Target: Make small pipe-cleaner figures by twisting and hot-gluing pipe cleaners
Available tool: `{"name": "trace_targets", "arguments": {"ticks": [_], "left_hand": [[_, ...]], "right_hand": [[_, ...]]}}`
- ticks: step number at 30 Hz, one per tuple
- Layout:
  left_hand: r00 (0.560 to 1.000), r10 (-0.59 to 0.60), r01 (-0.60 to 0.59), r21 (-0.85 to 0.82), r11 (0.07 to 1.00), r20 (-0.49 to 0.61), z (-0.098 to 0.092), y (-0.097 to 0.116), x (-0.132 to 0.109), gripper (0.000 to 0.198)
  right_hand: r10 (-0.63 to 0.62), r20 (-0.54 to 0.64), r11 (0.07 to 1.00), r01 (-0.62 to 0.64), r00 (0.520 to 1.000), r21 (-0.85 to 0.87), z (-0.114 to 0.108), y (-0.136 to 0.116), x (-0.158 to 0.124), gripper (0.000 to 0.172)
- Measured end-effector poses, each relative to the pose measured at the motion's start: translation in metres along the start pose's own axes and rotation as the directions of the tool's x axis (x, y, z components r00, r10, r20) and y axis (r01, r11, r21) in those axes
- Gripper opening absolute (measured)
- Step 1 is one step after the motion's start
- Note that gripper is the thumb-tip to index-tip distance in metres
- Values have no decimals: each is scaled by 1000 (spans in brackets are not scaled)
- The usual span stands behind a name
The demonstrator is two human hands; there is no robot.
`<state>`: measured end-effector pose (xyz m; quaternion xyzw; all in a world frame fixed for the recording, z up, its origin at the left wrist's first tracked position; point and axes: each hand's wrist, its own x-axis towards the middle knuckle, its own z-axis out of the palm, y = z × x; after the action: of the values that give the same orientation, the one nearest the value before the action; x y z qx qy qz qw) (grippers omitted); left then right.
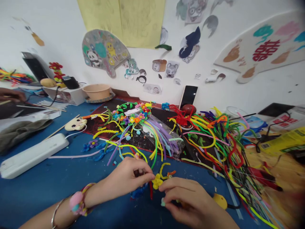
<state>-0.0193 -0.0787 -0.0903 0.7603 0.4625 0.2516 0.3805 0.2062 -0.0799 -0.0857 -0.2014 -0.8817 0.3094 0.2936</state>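
A small yellow pipe-cleaner flower (157,181) with curling yellow and orange stems sits between my two hands, just above the blue table. My left hand (126,178) pinches its left side, with a beaded pink bracelet (78,199) and a thin silver bangle (56,213) on that wrist. My right hand (184,198) closes on its lower right side, and a pale blue bit (163,202) shows by those fingertips. The fingers hide part of the flower.
A plastic bag of pipe-cleaner flowers (152,130) and a tangled heap of chenille stems (214,143) lie ahead. A white power strip (33,156) sits left. Another person's hand (11,94) rests at the far left, beyond a tan bowl (96,91).
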Motion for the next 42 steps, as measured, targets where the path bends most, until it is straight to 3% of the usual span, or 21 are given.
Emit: {"name": "trace_targets", "arguments": {"ticks": [5,11,16,20,24,28,35,38,42], "left_hand": [[981,103,-114,-57,992,-165,7,2,-4,14],[910,276,-310,-64,949,-309,10,-2,-10,28],[884,349,-369,-7,929,-311,11,-8,-12,35],[892,292,-360,-150,921,-346,12,-9,-13,40],[931,227,-309,-291,905,-285,11,-9,-13,39],[942,187,-292,-409,864,-278,11,-9,-12,35],[933,232,-334,-420,844,-275,10,-10,-10,37],[927,254,-344,-357,868,-276,10,-9,-10,37],[918,293,-359,-247,900,-267,8,-6,-10,36]], "right_hand": [[61,-58,993,-55,996,104,-1,-2,0,22],[104,-88,984,-89,991,157,1,-3,-1,24],[111,-97,969,-87,989,231,6,-4,0,23],[80,-142,959,-38,987,282,8,-6,2,21],[82,-129,952,-39,988,304,8,-5,1,15],[92,-107,932,-48,990,358,9,-3,-1,13],[78,-125,916,-22,989,401,11,-3,-1,14],[60,-206,952,6,977,307,11,-3,-2,16],[82,-307,996,-65,948,65,7,-3,0,18]]}}
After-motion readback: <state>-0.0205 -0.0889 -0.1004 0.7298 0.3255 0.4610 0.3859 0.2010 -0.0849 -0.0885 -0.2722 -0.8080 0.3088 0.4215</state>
